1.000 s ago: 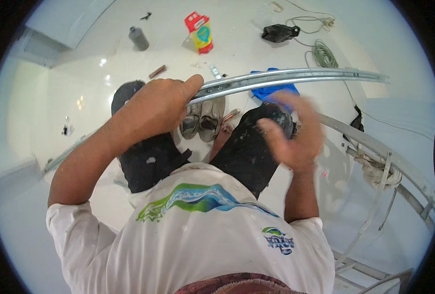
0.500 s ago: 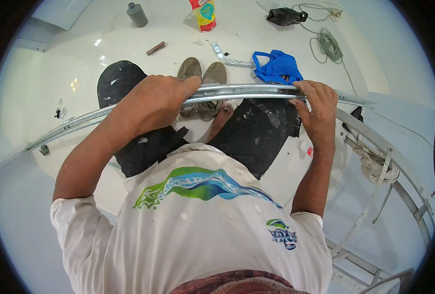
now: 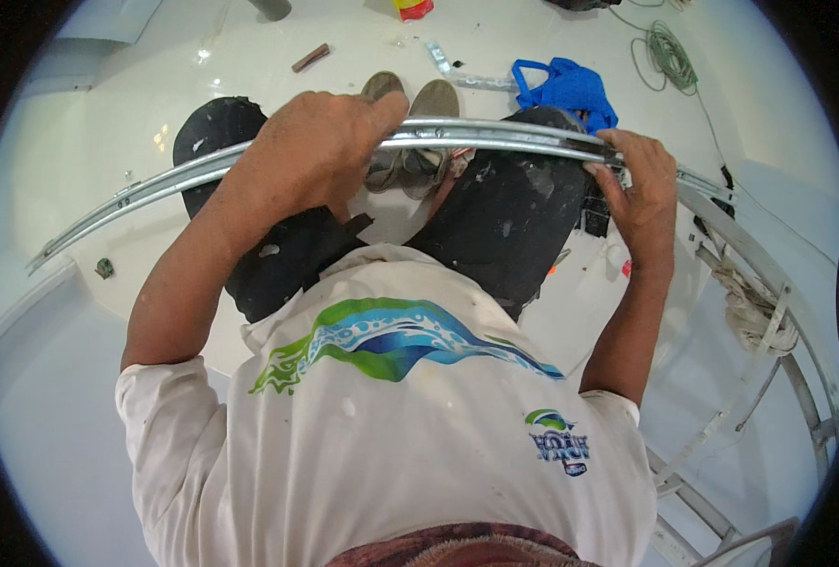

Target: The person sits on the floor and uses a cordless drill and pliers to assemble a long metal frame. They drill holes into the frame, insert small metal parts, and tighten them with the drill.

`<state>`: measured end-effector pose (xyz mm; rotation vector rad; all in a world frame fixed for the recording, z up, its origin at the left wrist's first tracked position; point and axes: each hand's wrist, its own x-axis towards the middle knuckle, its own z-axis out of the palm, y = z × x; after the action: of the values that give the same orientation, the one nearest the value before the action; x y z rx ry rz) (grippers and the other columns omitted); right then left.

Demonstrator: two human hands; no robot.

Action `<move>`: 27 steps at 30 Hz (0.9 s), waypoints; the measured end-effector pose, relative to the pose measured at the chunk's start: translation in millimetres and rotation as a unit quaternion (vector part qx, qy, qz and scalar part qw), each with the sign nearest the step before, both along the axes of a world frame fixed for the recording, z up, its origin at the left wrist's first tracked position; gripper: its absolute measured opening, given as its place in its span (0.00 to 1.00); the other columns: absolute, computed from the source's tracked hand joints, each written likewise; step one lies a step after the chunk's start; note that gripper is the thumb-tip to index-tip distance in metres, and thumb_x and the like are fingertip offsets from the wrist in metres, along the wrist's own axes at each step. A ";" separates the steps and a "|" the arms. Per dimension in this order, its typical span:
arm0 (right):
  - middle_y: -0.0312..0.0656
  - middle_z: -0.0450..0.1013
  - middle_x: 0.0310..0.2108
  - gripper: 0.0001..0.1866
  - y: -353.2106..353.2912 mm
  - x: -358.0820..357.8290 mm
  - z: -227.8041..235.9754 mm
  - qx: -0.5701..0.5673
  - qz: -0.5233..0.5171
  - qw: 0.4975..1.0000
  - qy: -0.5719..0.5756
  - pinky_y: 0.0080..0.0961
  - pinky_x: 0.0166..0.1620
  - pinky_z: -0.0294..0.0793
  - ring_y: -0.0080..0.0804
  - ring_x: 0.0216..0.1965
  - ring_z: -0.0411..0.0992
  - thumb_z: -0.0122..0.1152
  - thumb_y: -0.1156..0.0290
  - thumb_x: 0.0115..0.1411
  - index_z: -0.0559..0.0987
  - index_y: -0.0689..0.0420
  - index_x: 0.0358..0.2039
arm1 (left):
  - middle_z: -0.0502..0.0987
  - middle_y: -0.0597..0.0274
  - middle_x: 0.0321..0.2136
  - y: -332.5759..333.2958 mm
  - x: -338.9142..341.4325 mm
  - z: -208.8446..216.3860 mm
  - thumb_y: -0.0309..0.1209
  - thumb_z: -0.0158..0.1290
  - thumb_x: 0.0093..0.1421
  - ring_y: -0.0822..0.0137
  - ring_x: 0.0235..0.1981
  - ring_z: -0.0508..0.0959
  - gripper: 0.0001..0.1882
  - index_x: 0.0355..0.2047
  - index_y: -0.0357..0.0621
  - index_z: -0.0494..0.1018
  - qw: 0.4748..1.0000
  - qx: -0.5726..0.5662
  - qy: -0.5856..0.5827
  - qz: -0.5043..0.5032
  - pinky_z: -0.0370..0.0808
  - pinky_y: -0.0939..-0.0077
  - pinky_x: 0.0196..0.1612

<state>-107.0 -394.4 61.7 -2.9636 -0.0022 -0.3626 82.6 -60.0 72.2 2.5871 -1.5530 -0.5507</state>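
Rn a person is sitting or squatting w/ knees out, & both hands are gripping a long silvery metal rail point(image 3: 481, 133) that's running across the view from 9 o'clock, up past 12, to btwn 2 & 3, over the black trousers point(image 3: 509, 227); can't tell if it's one pc or two nested. L hand point(image 3: 320, 151) is sitting at 11 o'clock, fist clamped round the rail, thumb lying along it & pointing to 1; its undersides are hiding, so can't tell exactly how those fingertips are meeting the metal. R hand point(image 3: 639, 165) is holding at 2 o'clock, pinching the same rail, fingers close tog. on the far edge & thumb pressing from the near side. Rail is passing above a pr of grey-brown shoes point(image 3: 436, 99) at 12, which are resting on the white floor. Blue bag point(image 3: 566, 92) is lying at 1, just beyond the rail nr the R hand, w/ a flat metal strip point(image 3: 481, 83) lying at its 9 o'clock side. Short brown pc point(image 3: 311, 58) is lying at 11, a coil of cable point(image 3: 673, 57) btwn 1 & 2. Grey bottle point(image 3: 271, 8) at 11 & red-yellow pack point(image 3: 415, 9) at 12 are getting cut by the top edge. A metal frame point(image 3: 828, 378) is curving down the 3-to-4 side, w/ a pale cloth point(image 3: 750, 312) hanging at 3. White shirt point(image 3: 419, 444) w/ green-blue print is filling 6.
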 end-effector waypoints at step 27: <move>0.63 0.83 0.46 0.39 -11.1 -273.3 -347.5 0.304 -0.563 0.675 0.367 0.47 0.56 0.81 0.58 0.52 0.82 0.65 0.35 0.59 0.86 0.64 0.46 | 0.62 0.32 0.71 56.9 -88.6 -79.6 0.61 0.59 0.66 0.40 0.74 0.62 0.54 0.76 0.32 0.54 0.459 -0.427 0.713 0.316 0.57 0.49 0.78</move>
<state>-380.3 -405.5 -285.8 -1.8431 1.6622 0.6341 -6.0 -3.0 -7.4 0.8654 -0.0342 -0.9793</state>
